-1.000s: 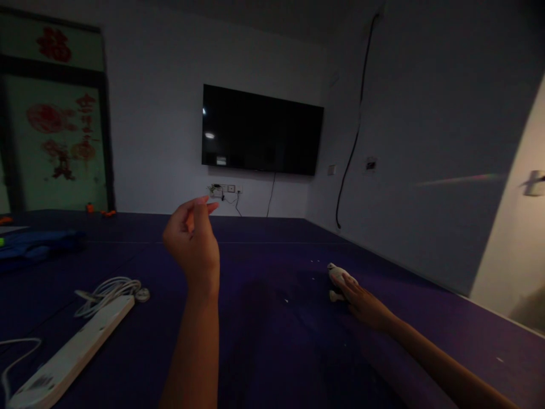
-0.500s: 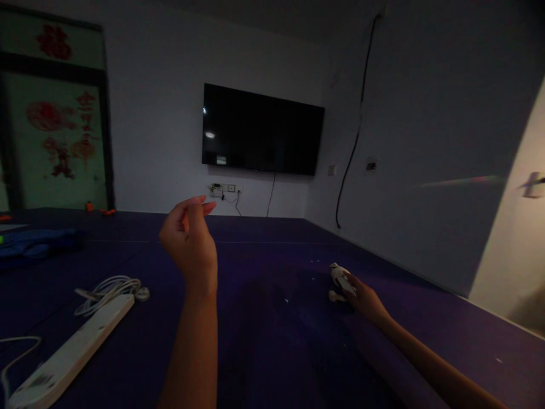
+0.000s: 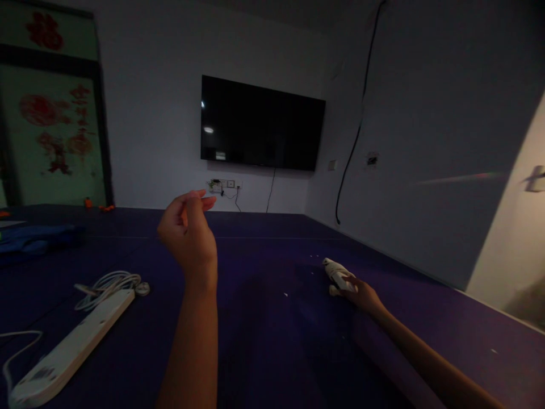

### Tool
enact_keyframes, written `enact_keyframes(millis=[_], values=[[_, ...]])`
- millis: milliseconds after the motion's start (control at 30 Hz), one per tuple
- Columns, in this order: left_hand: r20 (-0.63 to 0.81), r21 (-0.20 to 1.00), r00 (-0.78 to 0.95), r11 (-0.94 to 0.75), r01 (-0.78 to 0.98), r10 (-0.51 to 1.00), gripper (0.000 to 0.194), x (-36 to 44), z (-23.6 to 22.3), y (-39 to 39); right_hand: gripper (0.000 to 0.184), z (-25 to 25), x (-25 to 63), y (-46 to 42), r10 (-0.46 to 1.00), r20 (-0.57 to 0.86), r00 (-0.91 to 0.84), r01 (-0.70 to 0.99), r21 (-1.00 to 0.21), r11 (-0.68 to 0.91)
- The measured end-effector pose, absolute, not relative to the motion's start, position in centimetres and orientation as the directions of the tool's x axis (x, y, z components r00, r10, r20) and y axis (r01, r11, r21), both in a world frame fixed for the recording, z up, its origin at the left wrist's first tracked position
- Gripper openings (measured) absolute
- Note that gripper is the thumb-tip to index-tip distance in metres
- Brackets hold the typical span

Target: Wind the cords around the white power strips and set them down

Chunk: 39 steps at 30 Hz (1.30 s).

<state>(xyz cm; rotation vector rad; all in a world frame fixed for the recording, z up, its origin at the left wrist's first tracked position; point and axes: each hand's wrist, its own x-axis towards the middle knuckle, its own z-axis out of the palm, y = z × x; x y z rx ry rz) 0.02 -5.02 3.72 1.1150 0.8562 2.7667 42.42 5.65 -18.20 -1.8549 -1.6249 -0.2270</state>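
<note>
My left hand (image 3: 187, 224) is raised above the purple surface, with its fingers curled in toward the thumb. Nothing shows between those fingers. Farther right, my right hand (image 3: 364, 294) is closed on a white cord-wrapped bundle (image 3: 338, 275) resting low on the surface. A pale rounded knob (image 3: 334, 291) sticks out at the bundle's near side; what exactly the bundle is stays unclear in the dim light. Small white scraps (image 3: 285, 294) lie to the left of it.
On the left lies a white power strip (image 3: 80, 343) with its coiled cord (image 3: 113, 284). Behind it is a blue cloth (image 3: 38, 238). Small orange items (image 3: 106, 208) sit at the far edge. A television (image 3: 261, 125) hangs on the wall; another wall bounds the right side.
My right hand and the white bundle have shifted slightly left, and the bundle has turned a little. My left hand keeps its pose. The view has tilted down slightly.
</note>
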Motion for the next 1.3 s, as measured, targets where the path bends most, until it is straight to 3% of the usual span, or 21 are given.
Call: enact_keyframes(millis=[233, 500, 733, 1067, 1300], values=[[0.644, 0.507, -0.727, -0.844, 0.174, 0.237, 0.022, 0.2, 3.6, -4.9, 0.037, -19.9, 43.0, 5.4, 0.779, 0.595, 0.197, 0.940, -0.341, 0.022], [0.663, 0.496, -0.708, -0.852, 0.170, 0.245, 0.022, 0.9, 3.7, -5.2, 0.041, -19.4, 43.6, 4.3, 0.866, 0.491, 0.095, 0.900, -0.414, 0.136], [0.683, 0.480, -0.693, -0.857, 0.189, 0.229, 0.022, 1.0, 3.7, -5.5, 0.039, -19.2, 44.1, 3.4, 0.835, 0.547, -0.050, 0.896, -0.346, 0.280], [0.712, 0.481, -0.659, -0.853, 0.203, 0.244, 0.024, 1.5, 3.4, -5.2, 0.034, -19.2, 41.6, 2.4, 0.808, 0.580, 0.101, 0.958, -0.277, 0.079], [0.712, 0.489, -0.650, -0.852, 0.186, 0.267, 0.023, 1.8, 3.7, -5.6, 0.035, -17.8, 39.1, 1.5, 0.809, 0.570, 0.144, 0.985, -0.158, -0.064]])
